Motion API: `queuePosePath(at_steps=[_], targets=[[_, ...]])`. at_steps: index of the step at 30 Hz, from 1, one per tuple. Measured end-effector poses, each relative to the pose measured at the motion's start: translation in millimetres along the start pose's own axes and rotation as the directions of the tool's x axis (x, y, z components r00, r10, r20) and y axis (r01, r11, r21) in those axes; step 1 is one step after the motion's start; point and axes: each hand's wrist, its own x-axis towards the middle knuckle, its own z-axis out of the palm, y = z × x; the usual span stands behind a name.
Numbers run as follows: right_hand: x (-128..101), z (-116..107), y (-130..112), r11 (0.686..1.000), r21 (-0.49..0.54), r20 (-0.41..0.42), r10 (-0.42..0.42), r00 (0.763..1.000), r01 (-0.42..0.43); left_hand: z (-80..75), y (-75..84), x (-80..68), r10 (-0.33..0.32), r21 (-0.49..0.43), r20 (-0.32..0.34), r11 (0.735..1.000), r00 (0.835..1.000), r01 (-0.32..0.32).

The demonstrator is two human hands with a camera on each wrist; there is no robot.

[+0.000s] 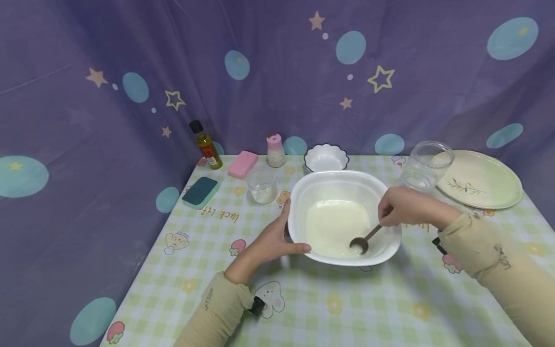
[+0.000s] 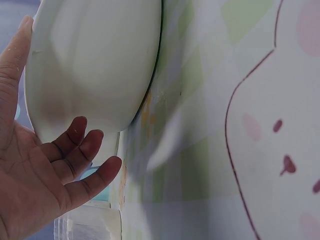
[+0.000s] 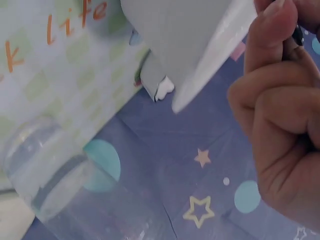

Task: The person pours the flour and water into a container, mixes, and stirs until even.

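Note:
A large white bowl (image 1: pixel 388 243) with pale, creamy liquid (image 1: pixel 336 221) inside stands in front of me. My left hand (image 1: pixel 270 238) holds its left side, thumb on the rim and fingers against the outer wall. In the left wrist view those fingers (image 2: pixel 82 187) are loosely bent beside the bowl (image 2: pixel 100 65). My right hand (image 1: pixel 401 205) pinches the handle end of a brown spoon (image 1: pixel 366 243) over the bowl's right side. The spoon's head, with something whitish in it, is at the liquid near the front wall. Most of the spoon is hidden in the right wrist view.
Behind the bowl is a small scalloped white dish (image 1: pixel 326 158). At right, a clear container (image 1: pixel 427 166) overlaps an oval plate (image 1: pixel 481 180). At left are an oil bottle (image 1: pixel 208 149), pink sponge (image 1: pixel 243 164), green sponge (image 1: pixel 201 193), pink-topped shaker (image 1: pixel 275 152) and clear cup (image 1: pixel 262 185).

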Motion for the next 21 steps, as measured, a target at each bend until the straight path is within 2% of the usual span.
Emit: queuePosePath(at_steps=[7, 12, 17, 21], targets=[[16, 23, -5, 0.995, 0.012, -0.082, -0.093, 0.992, 0.094, 0.5, -1.0, 0.5, 0.0, 0.015, -0.006, 1.0, 1.0, 0.0], [28, 38, -11, 0.995, 0.024, -0.187, -0.091, 0.978, 0.097, 0.7, -2.8, 0.9, 0.005, 0.017, -0.009, 1.0, 1.0, -0.005], [40, 49, -14, 0.998, 0.024, -0.307, -0.043, 0.951, 0.052, 0.2, -2.4, 0.6, 0.026, 0.003, -0.004, 1.0, 1.0, -0.026], [45, 53, -12, 1.0, -0.017, -0.414, -0.009, 0.91, 0.002, -2.8, 9.8, -2.6, 0.041, -0.027, 0.013, 0.999, 0.999, -0.04]])
